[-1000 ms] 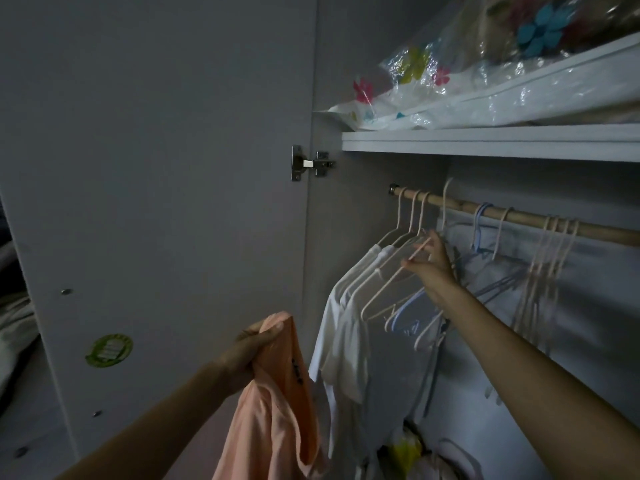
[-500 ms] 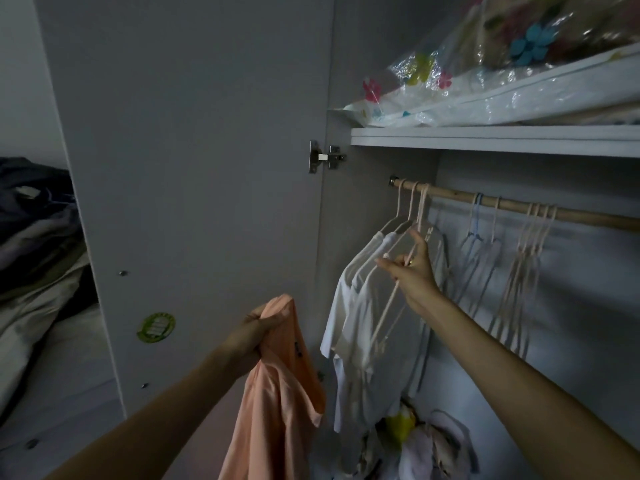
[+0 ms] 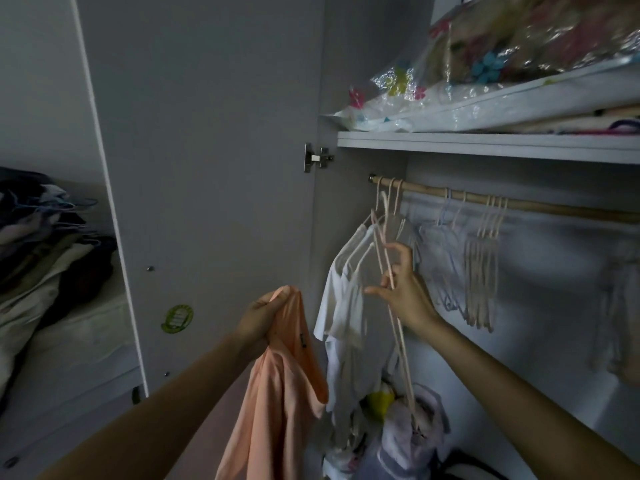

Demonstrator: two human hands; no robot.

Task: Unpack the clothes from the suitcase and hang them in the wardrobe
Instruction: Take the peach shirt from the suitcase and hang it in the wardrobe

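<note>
1. Holding state: the left hand (image 3: 258, 322) grips the bunched collar edge of the peach T-shirt (image 3: 277, 386), fingers curled round the fabric; the rest of the shirt hangs free below that grip. The right hand (image 3: 403, 294) pinches one arm of a pink wire hanger (image 3: 386, 261), thumb and fingers closed on the wire. Its hook stands above the grip, close to the wooden rail (image 3: 519, 204); whether it has cleared the rail cannot be told.
2. Confirm that the hook is free of the rail and of the neighbouring hooks before pulling the hanger toward the shirt.
3. Draw the hanger away from the white shirts (image 3: 349, 299) hanging just beside the right hand, so the wire does not snag them.
4. Keep the collar opening uppermost in the left hand. Spread it with the fingers.
5. Feed one hanger arm through the neck, then the other. Stretch the collar as little as possible.
6. Shift the right-hand grip up to the hook before returning it to the rail.
7. Place it between the white shirts and the empty hangers (image 3: 481, 258) beyond the right hand.
</note>
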